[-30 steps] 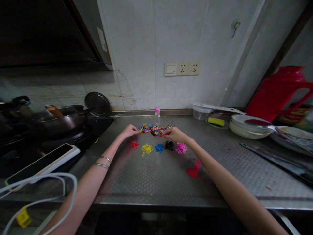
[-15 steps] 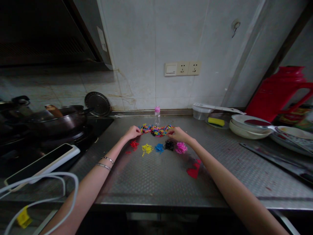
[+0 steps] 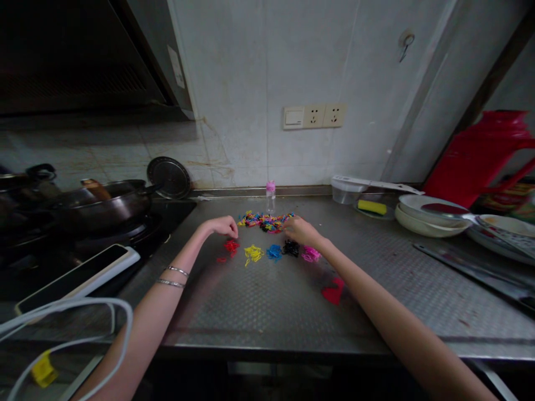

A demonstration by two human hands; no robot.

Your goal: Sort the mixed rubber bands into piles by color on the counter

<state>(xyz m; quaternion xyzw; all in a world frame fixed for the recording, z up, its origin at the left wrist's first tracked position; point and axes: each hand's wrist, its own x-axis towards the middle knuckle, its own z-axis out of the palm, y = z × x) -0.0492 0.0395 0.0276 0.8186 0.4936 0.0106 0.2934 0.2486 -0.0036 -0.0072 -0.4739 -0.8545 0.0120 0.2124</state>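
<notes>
My left hand is closed in a pinch just above the small pile of red rubber bands; whatever the fingertips hold is too small to make out. At the right end of the mixed-colour heap of rubber bands, my right hand has its fingers drawn together and pointing down, over the black pile. Between the hands lie a yellow pile and a blue pile. A pink pile sits below my right wrist. Behind the heap stands a small clear bottle with a pink cap.
A red flat piece lies near my right forearm. To the left are a pan, a white-edged device and a white cable. Bowls, a yellow sponge and a long knife-like tool lie right.
My left hand has moved from the left end of the mixed heap back toward the red pile. My right hand has shifted slightly nearer, toward the black pile.
</notes>
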